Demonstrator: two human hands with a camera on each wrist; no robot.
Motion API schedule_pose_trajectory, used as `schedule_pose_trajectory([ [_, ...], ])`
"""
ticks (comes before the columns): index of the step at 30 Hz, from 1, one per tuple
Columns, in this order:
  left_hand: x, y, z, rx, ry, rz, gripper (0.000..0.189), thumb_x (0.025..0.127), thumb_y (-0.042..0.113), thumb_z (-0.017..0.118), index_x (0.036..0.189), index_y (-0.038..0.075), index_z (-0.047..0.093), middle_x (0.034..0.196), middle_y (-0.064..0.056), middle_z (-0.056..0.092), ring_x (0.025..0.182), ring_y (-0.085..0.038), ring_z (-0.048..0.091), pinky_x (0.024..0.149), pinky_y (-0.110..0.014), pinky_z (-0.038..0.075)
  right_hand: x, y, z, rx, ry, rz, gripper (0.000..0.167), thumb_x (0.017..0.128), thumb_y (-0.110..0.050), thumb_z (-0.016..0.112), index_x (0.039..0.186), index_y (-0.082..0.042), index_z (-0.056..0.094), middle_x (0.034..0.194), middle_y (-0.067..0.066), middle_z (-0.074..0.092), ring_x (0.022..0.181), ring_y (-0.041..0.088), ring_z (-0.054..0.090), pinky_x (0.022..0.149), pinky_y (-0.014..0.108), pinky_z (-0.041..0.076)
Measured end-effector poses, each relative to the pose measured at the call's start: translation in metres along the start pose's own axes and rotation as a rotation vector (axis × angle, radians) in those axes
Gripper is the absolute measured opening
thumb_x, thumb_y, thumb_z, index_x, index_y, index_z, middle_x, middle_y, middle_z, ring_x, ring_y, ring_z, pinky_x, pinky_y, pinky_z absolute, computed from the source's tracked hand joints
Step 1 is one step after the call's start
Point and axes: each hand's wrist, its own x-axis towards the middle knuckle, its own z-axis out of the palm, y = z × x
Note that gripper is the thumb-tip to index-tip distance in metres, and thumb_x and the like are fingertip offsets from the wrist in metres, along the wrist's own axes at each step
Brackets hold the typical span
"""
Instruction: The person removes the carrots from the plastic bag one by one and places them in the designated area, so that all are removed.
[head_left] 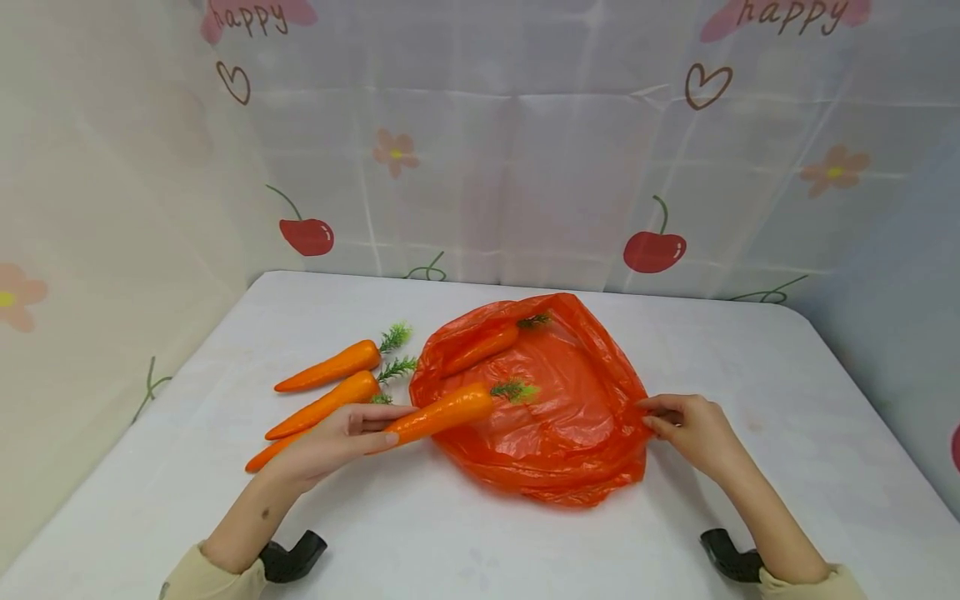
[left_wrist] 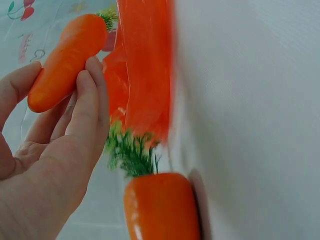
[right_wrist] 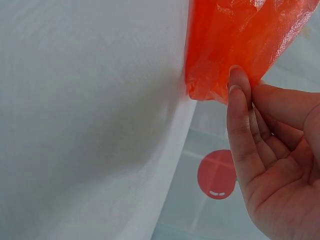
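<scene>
My left hand (head_left: 336, 442) holds a carrot (head_left: 450, 412) between thumb and fingers near its thin end. The carrot's leafy top points right, over the opening of a red plastic bag (head_left: 555, 383). Another carrot (head_left: 482, 348) lies inside the bag toward its back left. At the bag's right rim, my right hand (head_left: 693, 432) pinches the plastic between thumb and fingertips; the right wrist view shows this pinch on the bag (right_wrist: 225, 50) closely. In the left wrist view the held carrot (left_wrist: 70, 62) is lifted clear of the table.
To the left of the bag lie an upper carrot (head_left: 330, 367), a middle carrot (head_left: 326, 406) and a lower carrot (head_left: 273, 452), partly hidden by my left hand. The white table (head_left: 480, 550) meets a patterned curtain (head_left: 510, 167) at the back.
</scene>
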Motion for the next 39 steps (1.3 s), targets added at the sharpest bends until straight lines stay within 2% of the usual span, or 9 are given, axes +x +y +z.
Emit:
schedule_pose_trajectory([
  [5, -0.017, -0.003, -0.008, 0.001, 0.052, -0.034, 0.045, 0.093, 0.017, 0.060, 0.134, 0.003, 0.051, 0.130, -0.013, 0.050, 0.108, -0.025, 0.053, 0.092, -0.041, 0.043, -0.001, 0.000, -0.001, 0.003, -0.002, -0.006, 0.021, 0.083, 0.005, 0.066, 0.104, 0.009, 0.066, 0.095, 0.018, 0.065, 0.076, 0.025, 0.065, 0.064, 0.032, 0.054],
  [10, -0.035, -0.009, -0.019, 0.004, 0.090, -0.021, 0.044, 0.093, 0.015, 0.059, 0.135, 0.003, 0.050, 0.134, -0.013, 0.046, 0.108, -0.022, 0.053, 0.092, -0.038, 0.044, -0.002, 0.000, 0.000, 0.003, -0.007, -0.005, 0.021, 0.084, 0.005, 0.065, 0.104, 0.009, 0.066, 0.095, 0.018, 0.065, 0.076, 0.024, 0.064, 0.064, 0.032, 0.054],
  [14, -0.051, -0.016, -0.028, -0.007, 0.102, -0.010, 0.041, 0.094, 0.012, 0.056, 0.134, 0.003, 0.050, 0.137, -0.007, 0.045, 0.111, -0.020, 0.053, 0.092, -0.035, 0.044, -0.002, 0.001, 0.000, 0.003, -0.009, -0.003, 0.021, 0.084, 0.005, 0.065, 0.105, 0.009, 0.066, 0.095, 0.017, 0.065, 0.076, 0.024, 0.064, 0.064, 0.032, 0.054],
  [19, -0.070, -0.025, -0.036, -0.038, 0.077, -0.010, 0.038, 0.096, 0.008, 0.052, 0.134, 0.006, 0.051, 0.135, -0.001, 0.047, 0.112, -0.016, 0.052, 0.091, -0.031, 0.044, -0.001, 0.001, 0.000, -0.003, -0.012, 0.004, 0.022, 0.084, 0.004, 0.065, 0.105, 0.008, 0.066, 0.095, 0.017, 0.065, 0.075, 0.024, 0.064, 0.064, 0.032, 0.054],
  [24, -0.086, -0.033, -0.044, -0.057, 0.061, -0.021, 0.036, 0.097, 0.006, 0.049, 0.133, 0.008, 0.054, 0.128, -0.003, 0.053, 0.109, -0.014, 0.053, 0.090, -0.029, 0.044, 0.000, 0.001, 0.000, -0.007, -0.012, 0.009, 0.022, 0.084, 0.004, 0.065, 0.105, 0.008, 0.066, 0.096, 0.018, 0.065, 0.076, 0.024, 0.064, 0.064, 0.033, 0.055],
  [33, -0.106, -0.039, -0.055, -0.012, 0.080, -0.094, 0.038, 0.097, 0.009, 0.050, 0.135, 0.009, 0.051, 0.131, -0.004, 0.050, 0.111, -0.013, 0.052, 0.090, -0.027, 0.044, 0.000, 0.001, -0.001, -0.001, -0.009, -0.010, 0.021, 0.084, 0.004, 0.065, 0.105, 0.009, 0.066, 0.095, 0.018, 0.065, 0.075, 0.025, 0.065, 0.064, 0.032, 0.054],
  [39, -0.116, -0.045, -0.063, -0.023, 0.014, -0.068, 0.040, 0.098, 0.004, 0.045, 0.138, 0.005, 0.046, 0.132, 0.005, 0.051, 0.113, -0.010, 0.050, 0.091, -0.024, 0.042, 0.001, 0.000, -0.002, -0.001, -0.007, -0.027, 0.020, 0.084, 0.004, 0.065, 0.104, 0.008, 0.067, 0.094, 0.017, 0.066, 0.074, 0.023, 0.064, 0.063, 0.031, 0.054],
])
